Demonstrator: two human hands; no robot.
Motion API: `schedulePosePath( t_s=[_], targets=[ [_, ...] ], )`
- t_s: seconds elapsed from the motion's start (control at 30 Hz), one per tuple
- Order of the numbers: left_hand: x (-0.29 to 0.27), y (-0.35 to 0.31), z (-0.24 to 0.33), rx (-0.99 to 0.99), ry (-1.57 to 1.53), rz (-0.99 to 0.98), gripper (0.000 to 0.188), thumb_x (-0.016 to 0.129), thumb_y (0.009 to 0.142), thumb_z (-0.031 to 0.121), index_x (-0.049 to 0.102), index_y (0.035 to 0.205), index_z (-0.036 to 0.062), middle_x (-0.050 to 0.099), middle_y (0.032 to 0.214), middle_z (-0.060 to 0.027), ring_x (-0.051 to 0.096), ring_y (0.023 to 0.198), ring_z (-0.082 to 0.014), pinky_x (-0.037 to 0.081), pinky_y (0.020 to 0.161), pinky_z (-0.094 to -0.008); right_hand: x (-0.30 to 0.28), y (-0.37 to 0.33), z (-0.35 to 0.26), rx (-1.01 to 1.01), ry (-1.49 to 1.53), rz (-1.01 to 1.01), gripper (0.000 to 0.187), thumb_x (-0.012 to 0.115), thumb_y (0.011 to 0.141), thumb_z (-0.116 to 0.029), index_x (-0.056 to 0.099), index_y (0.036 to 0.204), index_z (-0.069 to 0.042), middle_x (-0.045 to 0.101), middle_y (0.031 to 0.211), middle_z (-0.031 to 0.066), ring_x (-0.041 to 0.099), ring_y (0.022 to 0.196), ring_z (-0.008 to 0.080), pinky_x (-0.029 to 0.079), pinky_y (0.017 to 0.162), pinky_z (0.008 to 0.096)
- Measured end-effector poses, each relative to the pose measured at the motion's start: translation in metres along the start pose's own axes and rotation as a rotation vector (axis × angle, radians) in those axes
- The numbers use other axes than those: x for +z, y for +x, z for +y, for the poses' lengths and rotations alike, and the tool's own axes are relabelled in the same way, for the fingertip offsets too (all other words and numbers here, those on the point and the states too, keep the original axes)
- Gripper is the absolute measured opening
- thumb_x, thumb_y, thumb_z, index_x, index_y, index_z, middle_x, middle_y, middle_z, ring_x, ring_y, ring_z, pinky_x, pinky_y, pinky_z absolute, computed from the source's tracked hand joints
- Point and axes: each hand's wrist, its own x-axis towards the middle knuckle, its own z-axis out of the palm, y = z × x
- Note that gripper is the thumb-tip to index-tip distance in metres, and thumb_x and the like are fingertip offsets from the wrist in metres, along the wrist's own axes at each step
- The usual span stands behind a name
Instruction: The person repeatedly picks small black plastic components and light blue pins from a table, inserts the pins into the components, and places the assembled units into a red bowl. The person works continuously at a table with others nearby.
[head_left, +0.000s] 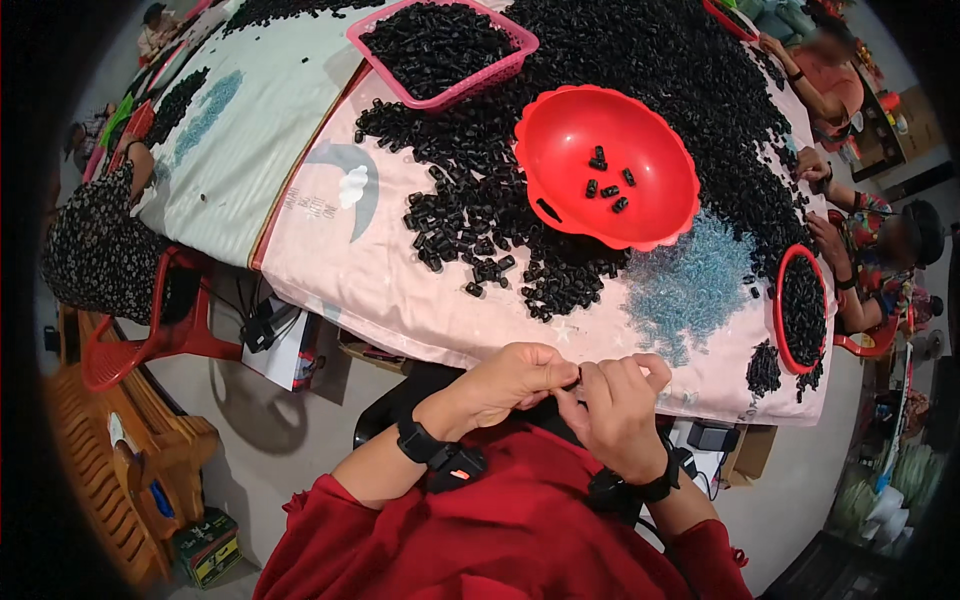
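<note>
Close in front of my body, just off the table's near edge, my left hand (508,384) and my right hand (615,412) meet fingertip to fingertip. Both are closed in a pinch; whatever sits between them is mostly hidden and too small to name. Beyond them, a scalloped red plastic bowl (572,140) holds several small black cylindrical parts (620,204). More black parts (465,225) are heaped around the bowl. To its near right spreads a pile of small clear bluish pieces (690,285).
A pink basket (480,88) full of black parts stands at the back. At the right edge, a red-rimmed tray (781,300) also holds black pieces. People sit along the right and left sides. A red plastic chair (150,345) stands at left, near a wooden bench (115,470).
</note>
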Motion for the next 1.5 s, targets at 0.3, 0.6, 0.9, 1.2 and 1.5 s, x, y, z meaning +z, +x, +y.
schedulePosePath(
  t_s=[0.3, 0.6, 0.9, 1.2, 1.5],
  targets=[
    [0.002, -0.003, -0.003, 0.041, -0.062, -0.01, 0.028, 0.072, 0.105, 0.032, 0.069, 0.096, 0.0055, 0.062, 0.079, 0.0032, 0.045, 0.06, -0.0013, 0.032, 0.05, -0.0181, 0.001, -0.001, 0.003, 0.037, -0.018, 0.011, 0.035, 0.083, 0.084, -0.024, 0.068, 0.109, -0.004, 0.061, 0.089, 0.0033, 0.061, 0.084, 0.02, 0.032, 0.1, 0.0456],
    [0.004, -0.003, -0.002, -0.051, -0.084, 0.033, 0.024, 0.07, 0.106, 0.027, 0.07, 0.097, 0.0049, 0.061, 0.075, 0.0047, 0.046, 0.054, -0.0012, 0.032, 0.048, -0.0191, 0.002, -0.002, -0.001, 0.013, 0.012, 0.008, 0.036, 0.083, 0.077, -0.013, 0.066, 0.106, -0.003, 0.062, 0.087, 0.0048, 0.06, 0.081, 0.0241, 0.036, 0.092, 0.0463],
    [0.009, -0.004, -0.002, 0.001, -0.149, 0.101, 0.028, 0.069, 0.106, 0.034, 0.067, 0.098, 0.0068, 0.06, 0.075, 0.0033, 0.045, 0.052, -0.0018, 0.028, 0.044, -0.0197, 0.006, -0.001, 0.013, 0.109, 0.201, 0.004, 0.042, 0.084, 0.078, -0.01, 0.066, 0.115, -0.004, 0.064, 0.091, 0.0052, 0.062, 0.086, 0.026, 0.036, 0.093, 0.046],
    [0.003, -0.001, 0.0, 0.031, -0.016, 0.098, 0.029, 0.065, 0.108, 0.031, 0.069, 0.12, 0.0044, 0.072, 0.096, -0.0043, 0.067, 0.074, -0.0073, 0.053, 0.059, -0.0211, 0.032, -0.022, 0.075, 0.286, -0.132, 0.04, 0.011, 0.074, 0.092, -0.01, 0.07, 0.103, -0.009, 0.066, 0.093, 0.0057, 0.064, 0.093, 0.0254, 0.035, 0.096, 0.0455],
    [-0.001, -0.007, -0.004, 0.141, -0.056, -0.043, 0.05, 0.057, 0.11, 0.045, 0.065, 0.136, 0.0027, 0.065, 0.094, 0.0007, 0.055, 0.069, -0.005, 0.043, 0.058, -0.0206, 0.031, -0.024, 0.086, 0.353, 0.027, 0.161, 0.016, 0.076, 0.09, -0.007, 0.075, 0.105, -0.012, 0.07, 0.097, 0.0016, 0.064, 0.096, 0.02, 0.035, 0.096, 0.0423]
  ],
)
